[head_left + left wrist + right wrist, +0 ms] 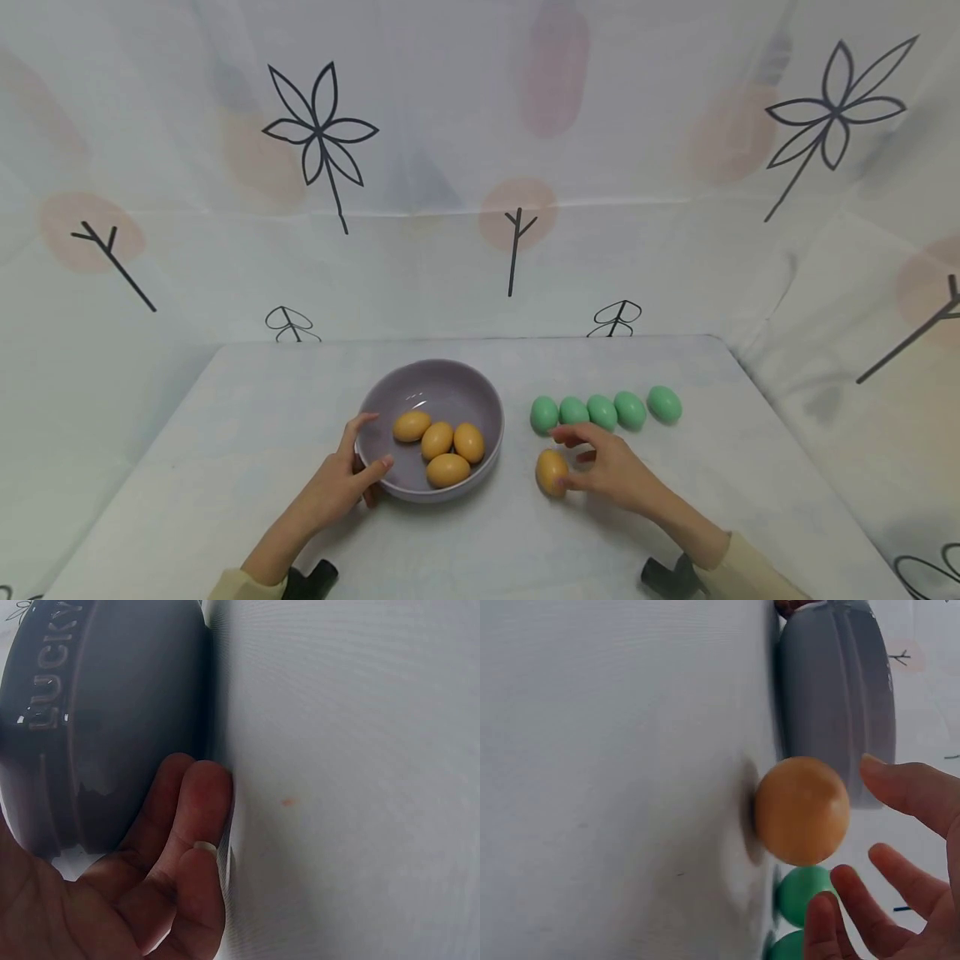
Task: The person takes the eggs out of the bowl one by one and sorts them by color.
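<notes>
The fingers and thumb of the person's left hand (330,487) grasped the near-left rim of a round, glossy, grey-purple bowl (487,462), while those of the right hand (611,471) were parted and loosely bent around a smooth, orange-yellow egg (551,473) on the table, without closing on it; whether the thumb touched its shell could not be told. Behind everything hung a white cloth backdrop (420,275) printed with black leaf and twig outlines and faded pink blots. Below it spread a table under a pale, whitish cloth covering (465,546). The bowl stood upright left of the table's middle, and the left wrist view showed raised letters reading "LUCKY" on its outer wall. Pale beige sleeves (750,571) covered the forearms, and a small black device (311,581) sat at each wrist. Four more orange-yellow eggs (447,471) lay clustered inside the bowl. The single one lay to the bowl's right, apart from it. Beyond the right hand, five smooth, mint-green eggs (602,412) formed a row, the rightmost (664,404) set slightly apart from its neighbour
</notes>
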A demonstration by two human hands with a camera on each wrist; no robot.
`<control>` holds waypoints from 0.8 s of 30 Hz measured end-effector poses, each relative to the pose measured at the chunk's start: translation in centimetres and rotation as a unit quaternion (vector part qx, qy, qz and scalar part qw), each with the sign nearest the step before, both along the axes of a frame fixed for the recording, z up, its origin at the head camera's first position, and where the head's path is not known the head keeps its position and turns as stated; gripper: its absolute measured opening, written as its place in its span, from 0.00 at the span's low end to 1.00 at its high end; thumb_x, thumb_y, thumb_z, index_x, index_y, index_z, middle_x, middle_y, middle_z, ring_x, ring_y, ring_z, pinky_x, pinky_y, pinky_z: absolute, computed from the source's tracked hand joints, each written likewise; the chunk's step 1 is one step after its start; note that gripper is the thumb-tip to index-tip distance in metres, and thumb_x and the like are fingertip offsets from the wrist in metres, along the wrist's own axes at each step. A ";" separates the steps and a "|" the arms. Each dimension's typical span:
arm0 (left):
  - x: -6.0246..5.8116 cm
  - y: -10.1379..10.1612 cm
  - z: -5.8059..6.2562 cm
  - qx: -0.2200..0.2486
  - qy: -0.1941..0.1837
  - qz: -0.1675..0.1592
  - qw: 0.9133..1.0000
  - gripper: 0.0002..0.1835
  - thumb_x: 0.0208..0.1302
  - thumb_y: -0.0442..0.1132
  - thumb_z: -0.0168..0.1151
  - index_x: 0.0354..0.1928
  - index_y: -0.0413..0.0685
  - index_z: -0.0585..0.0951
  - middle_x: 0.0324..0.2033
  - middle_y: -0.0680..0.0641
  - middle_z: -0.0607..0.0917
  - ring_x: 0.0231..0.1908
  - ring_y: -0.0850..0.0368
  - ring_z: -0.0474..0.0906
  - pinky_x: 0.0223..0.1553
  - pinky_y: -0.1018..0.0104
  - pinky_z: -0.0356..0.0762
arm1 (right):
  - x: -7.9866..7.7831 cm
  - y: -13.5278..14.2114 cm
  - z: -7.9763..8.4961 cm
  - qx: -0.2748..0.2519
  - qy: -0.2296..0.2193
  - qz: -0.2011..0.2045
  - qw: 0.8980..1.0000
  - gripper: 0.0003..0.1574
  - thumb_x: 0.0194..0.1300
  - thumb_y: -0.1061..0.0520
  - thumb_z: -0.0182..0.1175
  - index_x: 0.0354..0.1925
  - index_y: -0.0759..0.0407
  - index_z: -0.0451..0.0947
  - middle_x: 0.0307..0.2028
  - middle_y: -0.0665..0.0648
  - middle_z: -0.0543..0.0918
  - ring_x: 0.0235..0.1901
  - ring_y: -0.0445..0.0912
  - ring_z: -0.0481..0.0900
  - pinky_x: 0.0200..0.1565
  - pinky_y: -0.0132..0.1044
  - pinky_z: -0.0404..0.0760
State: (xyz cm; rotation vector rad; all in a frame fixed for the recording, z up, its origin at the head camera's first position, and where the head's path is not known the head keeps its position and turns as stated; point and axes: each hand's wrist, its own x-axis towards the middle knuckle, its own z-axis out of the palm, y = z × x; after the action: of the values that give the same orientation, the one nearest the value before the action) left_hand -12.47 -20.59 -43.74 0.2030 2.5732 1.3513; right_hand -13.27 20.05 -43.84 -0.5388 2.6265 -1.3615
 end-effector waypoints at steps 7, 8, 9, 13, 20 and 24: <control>0.0 0.0 0.0 0.000 0.000 0.002 1.000 0.38 0.71 0.52 0.59 0.74 0.59 0.51 0.19 0.48 0.80 0.22 0.53 0.76 0.27 0.64 0.70 | -0.4 -0.7 1.3 -0.036 0.028 0.030 0.998 0.36 0.57 0.53 0.75 0.59 0.65 0.75 0.56 0.62 0.79 0.56 0.60 0.76 0.52 0.40 0.78; 0.0 0.0 0.0 0.000 -0.001 0.003 1.000 0.38 0.71 0.52 0.60 0.74 0.59 0.50 0.19 0.48 0.80 0.22 0.53 0.76 0.27 0.64 0.70 | -0.4 -0.8 1.5 -0.041 0.032 0.035 0.998 0.35 0.57 0.54 0.74 0.59 0.66 0.75 0.56 0.63 0.79 0.56 0.60 0.76 0.52 0.40 0.78; 0.0 0.0 0.0 0.000 -0.002 0.003 1.000 0.38 0.71 0.52 0.60 0.74 0.59 0.50 0.19 0.48 0.80 0.22 0.53 0.76 0.27 0.64 0.70 | -0.5 -1.0 1.7 -0.046 0.036 0.040 0.997 0.34 0.58 0.54 0.74 0.59 0.66 0.75 0.56 0.63 0.79 0.56 0.61 0.76 0.52 0.40 0.78; 0.0 0.1 -0.1 0.000 -0.002 0.003 1.000 0.38 0.71 0.52 0.60 0.74 0.60 0.51 0.19 0.48 0.80 0.22 0.53 0.76 0.27 0.64 0.70 | -0.8 -1.6 2.3 -0.056 0.051 0.060 0.995 0.31 0.61 0.56 0.72 0.59 0.65 0.75 0.55 0.61 0.80 0.55 0.59 0.76 0.52 0.40 0.78; 0.0 0.1 -0.1 -0.001 0.000 0.005 1.000 0.38 0.71 0.52 0.60 0.74 0.60 0.51 0.19 0.48 0.80 0.22 0.53 0.75 0.27 0.64 0.70 | -2.0 -3.4 3.7 -0.064 0.062 0.084 0.992 0.26 0.63 0.61 0.69 0.59 0.58 0.78 0.56 0.56 0.80 0.55 0.54 0.78 0.52 0.45 0.78; 0.0 0.0 -0.1 0.001 0.001 0.007 1.000 0.39 0.70 0.53 0.60 0.74 0.61 0.51 0.19 0.48 0.80 0.22 0.53 0.75 0.27 0.64 0.70 | -2.9 -4.8 4.9 -0.059 0.050 0.102 0.992 0.25 0.64 0.62 0.68 0.59 0.59 0.78 0.56 0.55 0.81 0.56 0.54 0.78 0.52 0.42 0.79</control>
State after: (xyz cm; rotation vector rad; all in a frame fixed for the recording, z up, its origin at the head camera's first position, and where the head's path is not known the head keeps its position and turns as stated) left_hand -12.50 -20.58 -43.86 0.1867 2.5798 1.3578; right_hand -16.14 15.26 -38.97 -0.8881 2.4930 -1.4647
